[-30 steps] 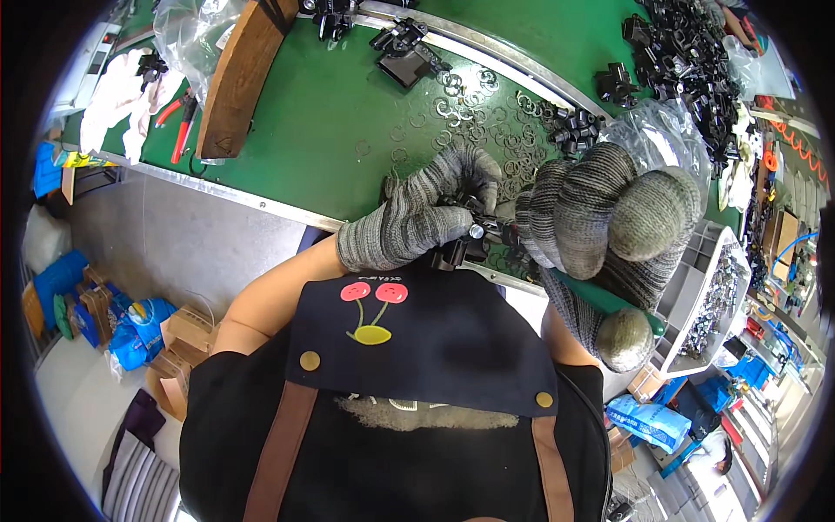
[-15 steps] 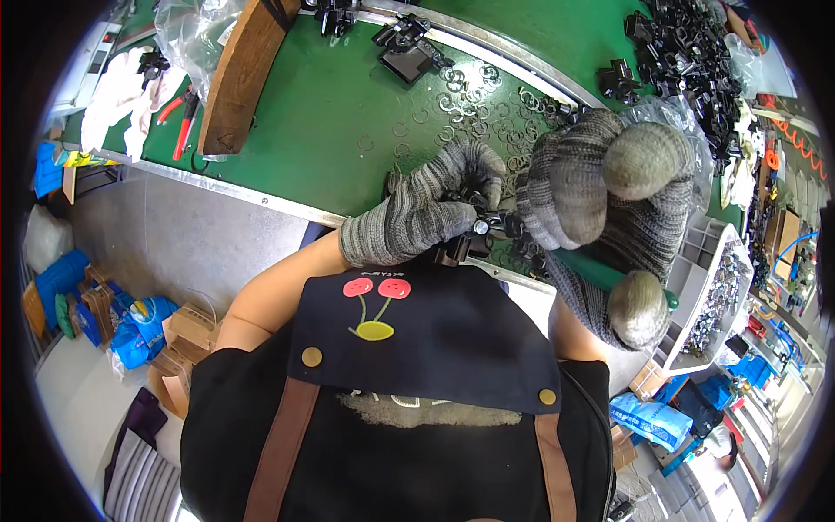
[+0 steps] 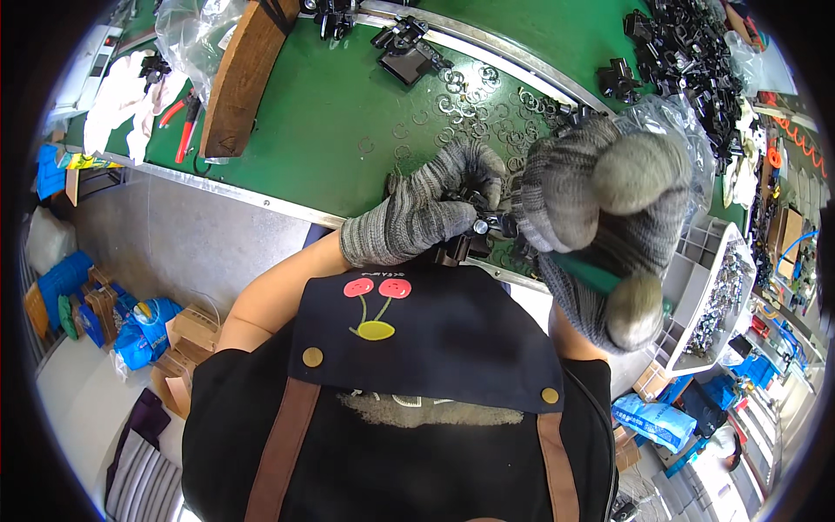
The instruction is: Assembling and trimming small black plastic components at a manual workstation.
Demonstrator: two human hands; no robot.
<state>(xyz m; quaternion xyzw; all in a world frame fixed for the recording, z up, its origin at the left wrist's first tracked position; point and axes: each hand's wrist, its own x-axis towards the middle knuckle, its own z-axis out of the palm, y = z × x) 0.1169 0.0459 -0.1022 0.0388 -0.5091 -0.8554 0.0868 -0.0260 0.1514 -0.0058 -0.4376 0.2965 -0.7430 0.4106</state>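
Note:
My left hand (image 3: 422, 209), in a grey knitted glove, is closed round a small black metal part (image 3: 452, 250) at the table's near edge. A bright round pin end (image 3: 480, 227) shows on that part beside my thumb. To its right, my gloved right hand (image 3: 609, 217) curls round a green-handled tool (image 3: 591, 273). The tool's working end is hidden by my fingers, close to the black part. Slight blur softens my right fingertips. Several open metal rings (image 3: 470, 109) lie scattered on the green tabletop (image 3: 322, 130) beyond my hands.
A curved wooden piece (image 3: 243, 78) and red-handled pliers (image 3: 188, 130) lie at the left. Black assemblies (image 3: 410, 56) stand farther back, with a heap of black parts (image 3: 687, 78) at the far right. A grey bin (image 3: 683, 335) of small metal parts sits right of my right hand.
My right hand has shifted slightly left with the green-handled tool still in its grip. My left hand and the black part stay almost in place.

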